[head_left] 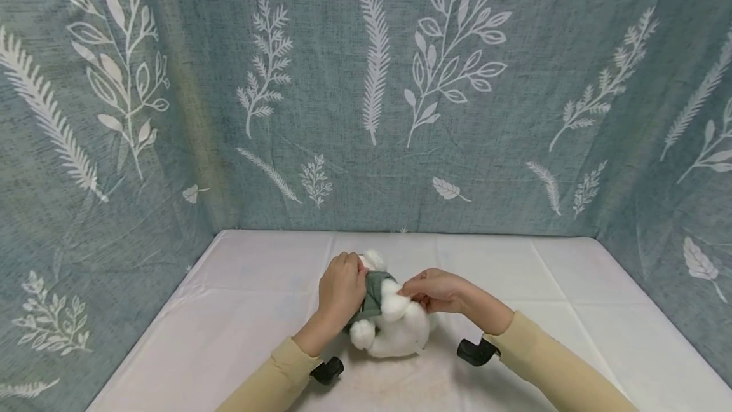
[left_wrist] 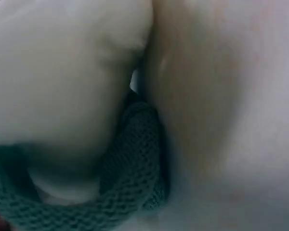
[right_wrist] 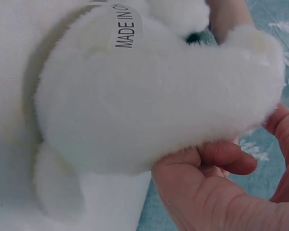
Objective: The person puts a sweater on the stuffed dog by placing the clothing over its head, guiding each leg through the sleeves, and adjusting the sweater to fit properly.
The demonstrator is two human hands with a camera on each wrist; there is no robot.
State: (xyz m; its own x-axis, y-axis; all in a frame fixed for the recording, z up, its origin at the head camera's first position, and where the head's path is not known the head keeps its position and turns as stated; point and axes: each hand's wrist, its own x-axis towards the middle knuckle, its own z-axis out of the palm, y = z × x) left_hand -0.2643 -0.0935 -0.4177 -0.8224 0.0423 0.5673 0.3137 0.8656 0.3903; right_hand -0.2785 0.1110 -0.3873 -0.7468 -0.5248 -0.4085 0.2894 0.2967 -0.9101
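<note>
A white plush toy (head_left: 400,332) in a green knitted garment (head_left: 374,291) lies tipped over on the table. My left hand (head_left: 343,288) grips its clothed upper body, fingers curled over the garment. In the blurred left wrist view the knit (left_wrist: 135,163) hangs as a loose band beside a pale limb. My right hand (head_left: 437,291) holds one of the toy's white limbs between thumb and fingers. Up close in the right wrist view, the limb (right_wrist: 231,91) stretches toward the thumb, and a printed tag (right_wrist: 126,29) shows on the fur. The toy's face is mostly hidden.
The table (head_left: 274,259) wears a white cloth with fold lines. Blue-green curtains (head_left: 332,113) with white leaf patterns stand behind it and at both sides. A black wrist-worn device (head_left: 477,353) sticks out below the right sleeve, another (head_left: 328,371) below the left.
</note>
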